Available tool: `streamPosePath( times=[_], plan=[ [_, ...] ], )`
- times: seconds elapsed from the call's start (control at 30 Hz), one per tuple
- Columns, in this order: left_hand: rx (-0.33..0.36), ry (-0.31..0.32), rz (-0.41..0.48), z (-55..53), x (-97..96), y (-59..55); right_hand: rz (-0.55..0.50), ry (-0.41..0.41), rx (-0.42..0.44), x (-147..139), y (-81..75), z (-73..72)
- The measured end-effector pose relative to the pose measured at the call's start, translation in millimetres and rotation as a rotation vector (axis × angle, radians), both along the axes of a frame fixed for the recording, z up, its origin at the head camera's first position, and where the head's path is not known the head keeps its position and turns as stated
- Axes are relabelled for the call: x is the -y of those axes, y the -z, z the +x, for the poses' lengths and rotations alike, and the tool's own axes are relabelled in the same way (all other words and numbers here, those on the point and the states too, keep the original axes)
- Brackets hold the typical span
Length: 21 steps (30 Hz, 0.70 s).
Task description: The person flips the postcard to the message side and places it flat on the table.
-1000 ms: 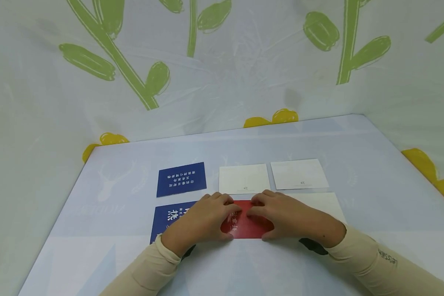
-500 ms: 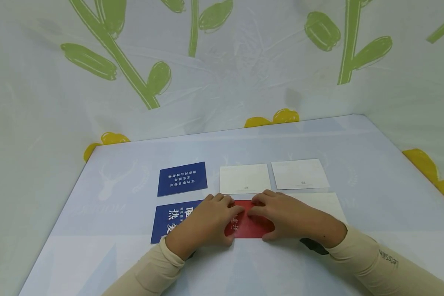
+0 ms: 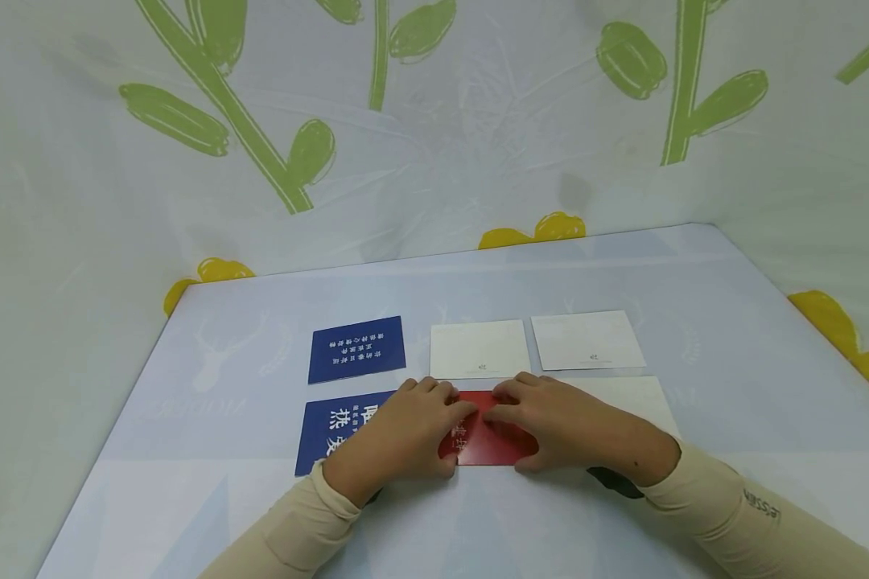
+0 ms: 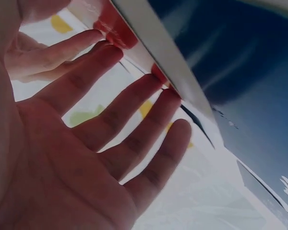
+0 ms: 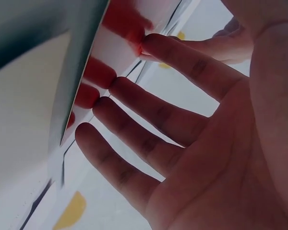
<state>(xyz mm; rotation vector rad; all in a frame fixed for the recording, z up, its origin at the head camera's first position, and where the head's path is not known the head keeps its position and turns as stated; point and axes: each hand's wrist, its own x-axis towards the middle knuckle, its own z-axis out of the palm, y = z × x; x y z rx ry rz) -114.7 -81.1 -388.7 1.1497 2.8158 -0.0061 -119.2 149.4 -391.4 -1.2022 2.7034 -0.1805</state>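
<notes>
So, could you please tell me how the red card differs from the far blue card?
The red card is partly covered by the left grip and right grip, while the far blue card shows whole. The red card sits in the nearer row, the far blue card in the farther. Both lie on the table and carry pale characters.

head: above, forward-down | wrists: close, palm-side | shared: red card [image 3: 494, 438], apparently
</notes>
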Motion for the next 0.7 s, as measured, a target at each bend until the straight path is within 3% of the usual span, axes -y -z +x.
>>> streamPosePath(
  times=[0.3,0.7],
  plan=[
    [0.045,-0.018,0.003,0.4,0.4,-0.8,0.002,0.026,0.044,-0.1,-5.4,1.0],
    [0.159,-0.049,0.036,-3.7,4.4,-5.9,-0.03,0.014,0.08,-6.0,-10.2,-2.4]
  ],
)
